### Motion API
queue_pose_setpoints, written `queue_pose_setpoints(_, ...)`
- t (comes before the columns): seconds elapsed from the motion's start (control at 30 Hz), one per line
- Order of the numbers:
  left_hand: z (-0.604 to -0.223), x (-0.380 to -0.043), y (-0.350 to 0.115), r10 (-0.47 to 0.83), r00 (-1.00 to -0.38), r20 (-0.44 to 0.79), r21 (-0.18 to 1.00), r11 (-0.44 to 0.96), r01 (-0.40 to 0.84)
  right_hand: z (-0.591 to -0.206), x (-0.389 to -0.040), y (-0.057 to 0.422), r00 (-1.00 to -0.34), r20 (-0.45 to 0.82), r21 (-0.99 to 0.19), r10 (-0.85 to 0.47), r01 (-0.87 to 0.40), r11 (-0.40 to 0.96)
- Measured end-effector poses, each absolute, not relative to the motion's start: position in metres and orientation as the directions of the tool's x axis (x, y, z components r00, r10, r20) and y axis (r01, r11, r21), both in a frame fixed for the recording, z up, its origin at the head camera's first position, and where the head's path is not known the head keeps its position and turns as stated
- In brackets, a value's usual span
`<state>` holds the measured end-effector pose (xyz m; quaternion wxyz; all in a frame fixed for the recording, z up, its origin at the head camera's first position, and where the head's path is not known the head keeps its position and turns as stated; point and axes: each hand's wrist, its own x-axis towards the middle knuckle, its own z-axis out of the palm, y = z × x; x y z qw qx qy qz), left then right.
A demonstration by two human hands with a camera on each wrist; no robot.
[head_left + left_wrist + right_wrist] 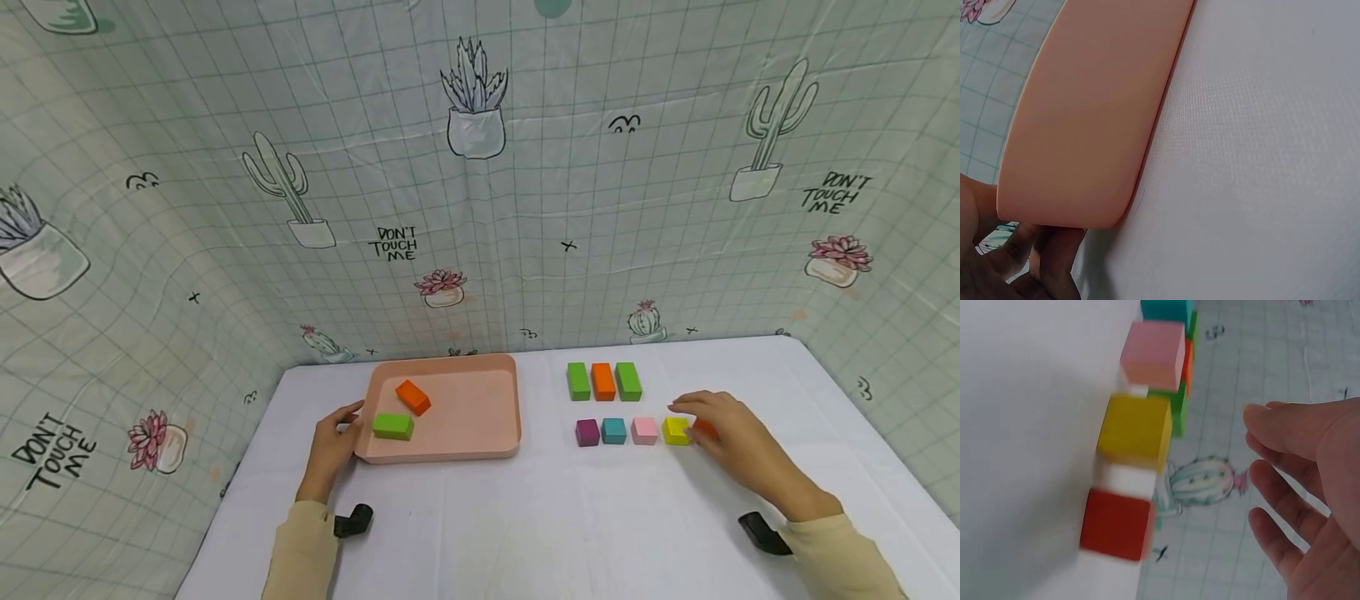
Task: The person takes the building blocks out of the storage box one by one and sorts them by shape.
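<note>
My left hand (333, 437) rests against the left side of a peach tray (465, 450). Its fingertips lie behind the tray's end wall in the left wrist view, so their contact is partly hidden. An orange block (413, 397) and a green block (393, 427) lie inside the tray. Over the right end of a row of cubes hovers my right hand (731, 433), fingers loosely bent and apart, holding nothing. Nearest to it are a yellow cube (1135, 430) and a red cube (1116, 525), the latter partly covered by the hand in the head view.
Left of the yellow cube stand a pink cube (644, 431), a teal cube (613, 431) and a purple cube (587, 432). Behind them are two green blocks (578, 382) with an orange block (603, 382) between. A patterned cloth (525, 208) rises behind the white table (495, 525).
</note>
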<state>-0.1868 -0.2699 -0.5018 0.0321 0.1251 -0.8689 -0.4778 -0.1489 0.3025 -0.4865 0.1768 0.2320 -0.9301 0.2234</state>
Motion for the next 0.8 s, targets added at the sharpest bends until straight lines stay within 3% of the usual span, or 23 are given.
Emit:
queue_pose_setpoints(0.47,-0.505,-0.188,-0.271,-0.249,-0.967,-0.052,0.835,0.52,-0.179,-0.485,-0.166,0.224,-0.702,0.489,-0.312,-0.518,-0.695,0.648)
queue_pose_setpoints(0.8,-0.505,-0.188,-0.272,-0.241,-0.97,-0.039,0.834,0.526,-0.164,-0.486,-0.186,0.168,-0.675,0.452,-0.349,-0.583,-0.735,0.581)
